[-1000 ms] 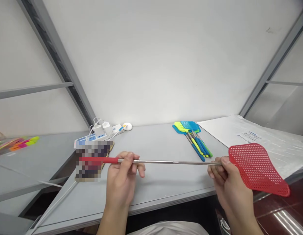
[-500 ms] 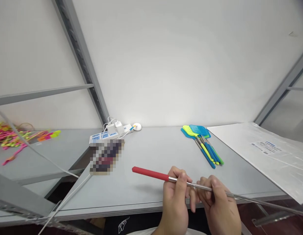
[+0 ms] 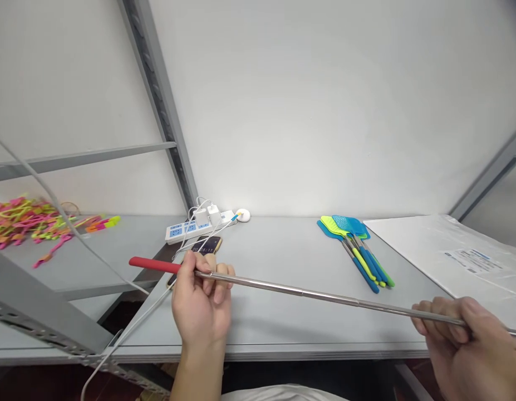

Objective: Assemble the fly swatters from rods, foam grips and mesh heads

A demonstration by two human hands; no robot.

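Observation:
A red-handled telescopic rod (image 3: 289, 289) stretches across the view, tilted down to the right, its silver sections drawn out. My left hand (image 3: 203, 301) grips it where the red handle meets the metal. Farther along, my right hand (image 3: 470, 340) is closed around the thin metal part. The rod's right end runs out of the frame, so its tip is hidden. Behind it on the shelf, a pile of fly swatters (image 3: 355, 250) in blue, yellow-green and green lies with the heads toward the wall.
A power strip (image 3: 186, 229) with white chargers and cables stands at the back left, a phone (image 3: 211, 244) in front. A white packaged sheet (image 3: 441, 250) covers the right side. Colourful plastic pieces (image 3: 28, 223) lie far left, past a metal post (image 3: 166, 100).
My hands have moved apart, the left going left and the right going right. More of the metal rod now shows between them. The view has shifted slightly left.

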